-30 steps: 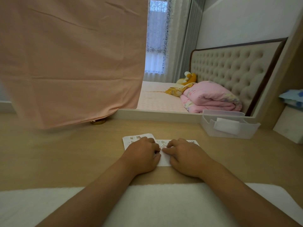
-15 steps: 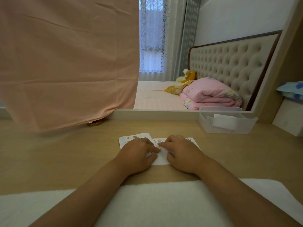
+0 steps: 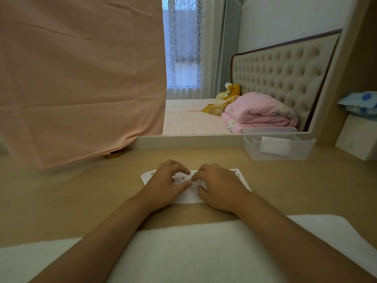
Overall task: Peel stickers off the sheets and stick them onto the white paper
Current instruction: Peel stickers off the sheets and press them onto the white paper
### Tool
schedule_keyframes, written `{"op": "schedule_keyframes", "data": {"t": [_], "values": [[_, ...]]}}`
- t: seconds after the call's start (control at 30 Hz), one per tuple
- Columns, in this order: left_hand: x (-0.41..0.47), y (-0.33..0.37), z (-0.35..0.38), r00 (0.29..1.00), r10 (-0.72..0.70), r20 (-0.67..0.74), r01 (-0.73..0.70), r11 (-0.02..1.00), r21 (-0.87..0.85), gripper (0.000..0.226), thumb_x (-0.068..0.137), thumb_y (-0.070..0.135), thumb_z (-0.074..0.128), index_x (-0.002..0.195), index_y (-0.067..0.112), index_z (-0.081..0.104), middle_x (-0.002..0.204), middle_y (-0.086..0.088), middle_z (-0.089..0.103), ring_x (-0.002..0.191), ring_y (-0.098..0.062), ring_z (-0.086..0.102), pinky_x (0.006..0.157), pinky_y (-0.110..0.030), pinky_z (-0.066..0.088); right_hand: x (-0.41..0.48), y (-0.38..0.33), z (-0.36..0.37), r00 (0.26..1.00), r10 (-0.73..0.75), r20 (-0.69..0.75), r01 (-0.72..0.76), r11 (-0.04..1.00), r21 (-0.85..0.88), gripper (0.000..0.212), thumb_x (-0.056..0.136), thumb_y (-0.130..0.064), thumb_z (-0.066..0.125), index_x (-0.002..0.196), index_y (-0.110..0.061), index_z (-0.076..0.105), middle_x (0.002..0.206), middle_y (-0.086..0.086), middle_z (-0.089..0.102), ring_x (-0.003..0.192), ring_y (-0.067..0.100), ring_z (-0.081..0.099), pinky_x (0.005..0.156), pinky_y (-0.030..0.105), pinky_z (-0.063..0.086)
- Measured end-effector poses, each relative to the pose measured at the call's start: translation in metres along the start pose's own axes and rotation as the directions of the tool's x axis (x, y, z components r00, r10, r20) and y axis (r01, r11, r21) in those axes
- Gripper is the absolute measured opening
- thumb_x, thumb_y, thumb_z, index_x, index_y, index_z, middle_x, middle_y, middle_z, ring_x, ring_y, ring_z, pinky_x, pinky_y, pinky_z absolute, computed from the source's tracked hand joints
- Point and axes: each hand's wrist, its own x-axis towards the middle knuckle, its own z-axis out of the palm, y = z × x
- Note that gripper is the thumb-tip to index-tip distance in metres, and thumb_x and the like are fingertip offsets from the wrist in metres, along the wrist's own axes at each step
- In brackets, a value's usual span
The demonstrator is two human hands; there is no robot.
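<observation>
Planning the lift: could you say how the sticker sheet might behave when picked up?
The sticker sheet looks thin and lies flat on the desk, so probably floppy and light. On the smooth wood it would probably slide if pushed.

sheets (image 3: 188, 197) on desk (image 3: 81, 190) | bin (image 3: 279, 156) behind-right | cloth (image 3: 81, 78) behind-left

Illumination is dim and soft. Daylight enters through the sheer white lace window curtain (image 3: 181, 48), the brightest area. The light wooden tabletop (image 3: 61, 190) shows only faint shadows. Wide-angle distortion bends the edges; fine detail is soft throughout.
</observation>
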Motion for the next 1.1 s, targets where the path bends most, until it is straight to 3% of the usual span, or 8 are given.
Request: {"op": "schedule_keyframes", "data": {"t": [0.13,0.3,0.53,0.63,0.73,0.87,1.03,1.1], "values": [[0.005,-0.004,-0.020,0.991,-0.037,-0.128,0.044,0.998,0.050,0.032,0.089,0.008,0.062,0.113,0.030,0.064,0.119,0.014,0.055,0.114,-0.006,0.049,0.091,-0.020,0.038,0.005,-0.006,0.005,1.000,-0.002,-0.021,0.002,1.000,0.023,0.038,0.098,-0.034,0.052,0.135,-0.028,0.059,0.128,-0.005,0.057,0.117,0.017,0.049,0.090,0.036,0.045],[-0.001,-0.027,-0.046,0.918,-0.334,0.213,0.188,0.841,0.508,0.085,0.081,0.067,0.051,0.155,0.030,0.031,0.163,0.007,0.024,0.149,-0.016,0.016,0.120,-0.038,0.020,0.011,-0.005,0.015,0.998,0.004,0.059,-0.004,1.000,-0.008,0.045,0.101,-0.044,0.046,0.143,-0.032,0.051,0.138,-0.007,0.052,0.125,0.016,0.042,0.101,0.037,0.040],[-0.004,-0.030,-0.042,0.971,-0.219,0.099,0.144,0.859,0.491,0.065,0.085,0.069,0.059,0.138,0.032,0.057,0.138,0.011,0.055,0.127,-0.013,0.045,0.104,-0.032,0.040,0.014,-0.003,0.015,0.998,0.054,0.042,-0.053,0.998,-0.034,0.047,0.103,-0.043,0.044,0.148,-0.030,0.043,0.142,-0.005,0.048,0.128,0.018,0.039,0.106,0.036,0.036],[-0.005,-0.024,-0.044,0.985,-0.162,0.053,0.124,0.893,0.433,0.049,0.087,0.069,0.055,0.123,0.038,0.068,0.115,0.012,0.068,0.106,-0.011,0.059,0.089,-0.034,0.049,0.014,-0.006,0.012,0.996,0.044,-0.082,-0.045,0.999,-0.016,0.052,0.097,-0.041,0.056,0.147,-0.031,0.042,0.140,-0.005,0.041,0.124,0.018,0.043,0.102,0.036,0.040],[-0.006,-0.015,-0.045,0.994,-0.106,0.040,0.083,0.918,0.387,0.042,0.086,0.068,0.056,0.116,0.041,0.070,0.105,0.016,0.069,0.096,-0.008,0.060,0.084,-0.035,0.050,0.016,-0.010,0.009,0.969,0.002,-0.246,0.001,1.000,0.010,0.052,0.087,-0.033,0.072,0.135,-0.032,0.054,0.129,-0.004,0.043,0.108,0.017,0.053,0.083,0.036,0.050],[-0.006,-0.002,-0.042,0.996,-0.072,0.053,0.049,0.933,0.356,0.063,0.072,0.084,0.038,0.109,0.045,0.070,0.099,0.020,0.068,0.093,-0.004,0.057,0.080,-0.032,0.049,0.016,-0.013,0.010,0.905,-0.119,-0.407,0.148,0.988,0.038,0.025,0.083,-0.020,0.077,0.107,-0.025,0.074,0.113,-0.006,0.060,0.073,0.018,0.062,0.055,0.035,0.052],[-0.005,0.018,-0.036,0.989,-0.139,0.043,0.123,0.957,0.262,0.071,0.075,0.083,0.051,0.131,0.041,0.055,0.127,0.023,0.049,0.119,-0.002,0.043,0.097,-0.029,0.042,0.013,-0.007,0.008,0.835,-0.082,-0.544,0.159,0.983,0.095,0.011,0.085,-0.011,0.074,0.094,-0.016,0.078,0.095,-0.004,0.068,0.068,0.016,0.066,0.057,0.030,0.055],[-0.006,0.028,-0.039,0.976,-0.194,-0.096,0.208,0.964,0.169,0.054,0.081,0.073,0.055,0.118,0.033,0.058,0.118,0.016,0.051,0.109,-0.005,0.048,0.091,-0.031,0.046,0.011,-0.005,0.006,0.818,-0.038,-0.574,0.120,0.987,0.105,0.011,0.083,-0.009,0.077,0.092,-0.016,0.078,0.092,-0.005,0.069,0.068,0.014,0.066,0.058,0.026,0.054]]}}
